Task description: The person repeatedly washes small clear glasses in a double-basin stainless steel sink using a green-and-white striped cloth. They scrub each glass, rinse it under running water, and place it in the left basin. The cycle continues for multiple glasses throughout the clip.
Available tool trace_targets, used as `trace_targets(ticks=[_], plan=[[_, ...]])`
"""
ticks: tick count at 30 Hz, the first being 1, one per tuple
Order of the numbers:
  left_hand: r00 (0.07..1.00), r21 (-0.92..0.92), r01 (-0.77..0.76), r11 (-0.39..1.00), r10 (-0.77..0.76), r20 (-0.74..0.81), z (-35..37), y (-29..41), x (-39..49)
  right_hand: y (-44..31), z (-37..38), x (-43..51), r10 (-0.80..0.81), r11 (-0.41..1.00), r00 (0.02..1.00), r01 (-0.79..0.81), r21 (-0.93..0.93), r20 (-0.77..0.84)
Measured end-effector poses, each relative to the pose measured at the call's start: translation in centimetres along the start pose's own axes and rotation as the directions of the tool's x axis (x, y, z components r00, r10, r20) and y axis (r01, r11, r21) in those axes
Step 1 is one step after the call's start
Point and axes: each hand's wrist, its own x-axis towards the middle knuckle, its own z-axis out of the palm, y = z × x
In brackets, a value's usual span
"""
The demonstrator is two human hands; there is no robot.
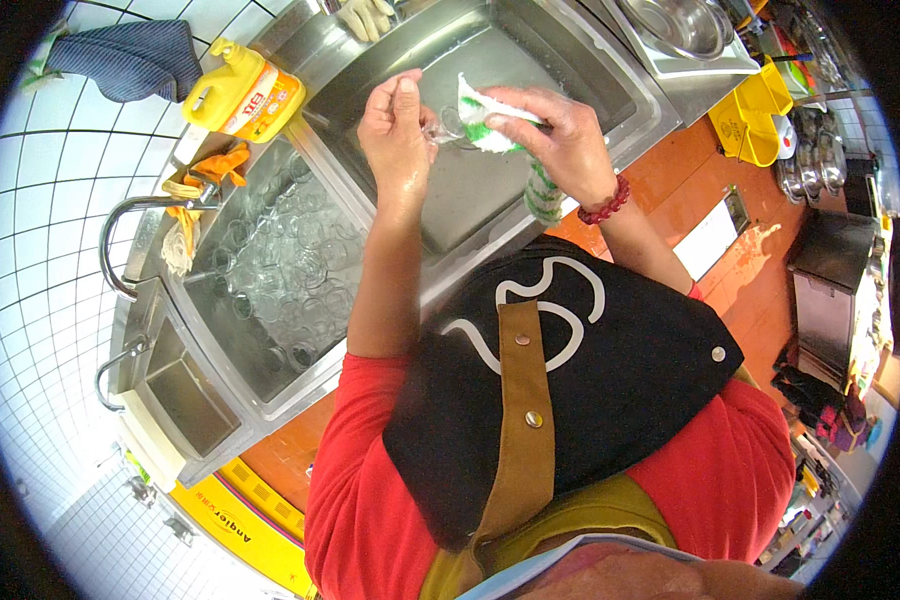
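Over the right basin of a stainless steel sink [450, 202], my left hand [401, 135] has its fingers closed on a small clear glass [444, 126]. My right hand [562, 139] grips a green and white cloth [487, 120] against the other end of that glass; part of the cloth hangs below the hand. How far the cloth reaches into the glass cannot be told. In the left basin, many clear glasses [300, 247] lie in water.
A yellow detergent jug [247, 94], orange gloves [225, 165] and a curved faucet [109, 240] line the tiled wall. Another glove [367, 16] lies at the back rim. A steel bowl [679, 26] stands at the upper right, above a yellow bucket [746, 124].
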Motion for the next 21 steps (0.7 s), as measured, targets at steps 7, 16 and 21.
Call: trace_targets(ticks=[7, 16, 21], plan=[[0.998, 0.061, -0.06, 0.996, 0.06, 0.012, 0.6, -0.7, -0.2, -0.4, 0.4, 0.0, -0.135, 0.941, 0.979, 0.175, -0.29, 0.155], [0.999, 0.125, -0.025, 0.992, 0.02, 0.043, 0.6, -0.9, -0.7, -0.3, 0.1, 0.0, -0.088, 0.967, 0.967, 0.141, -0.211, 0.24], [0.997, 0.169, -0.068, 0.983, 0.062, 0.043, 1.5, -1.1, -1.2, 0.3, 0.5, -0.3, 0.019, 0.988, 0.999, -0.013, -0.156, 0.035]])
